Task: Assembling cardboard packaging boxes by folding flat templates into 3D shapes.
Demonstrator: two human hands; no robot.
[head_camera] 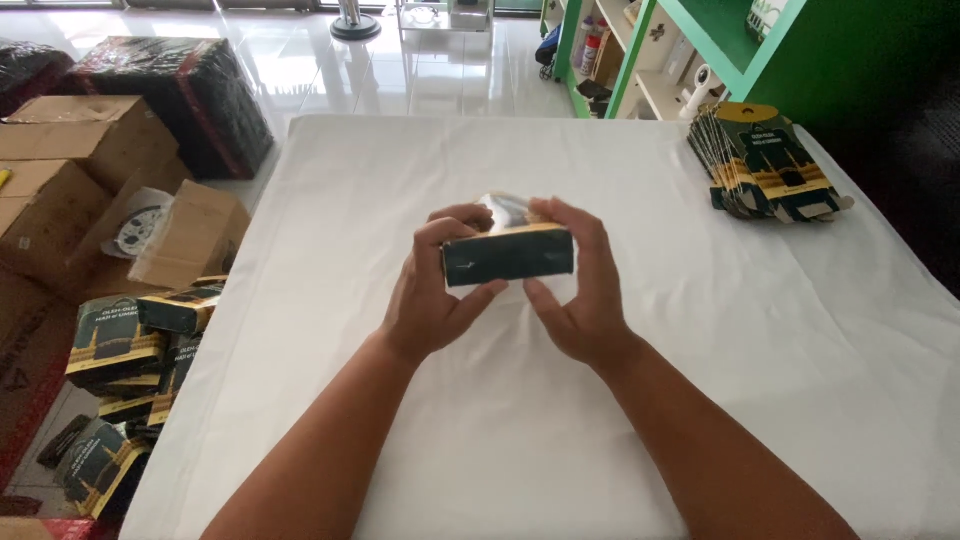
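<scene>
Both hands grip a small dark box above the middle of the table

The box (508, 254) lies long axis left-right; left hand (432, 300) and right hand (585, 290) clamp its ends, equally near, fingers wrapped over top, thumbs beneath, above the white table (700, 400)

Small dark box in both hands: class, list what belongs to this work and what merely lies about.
In use:
small dark box
left hand
right hand
flat carton stack
finished boxes

Lying about:
brown cartons
green shelf
</scene>
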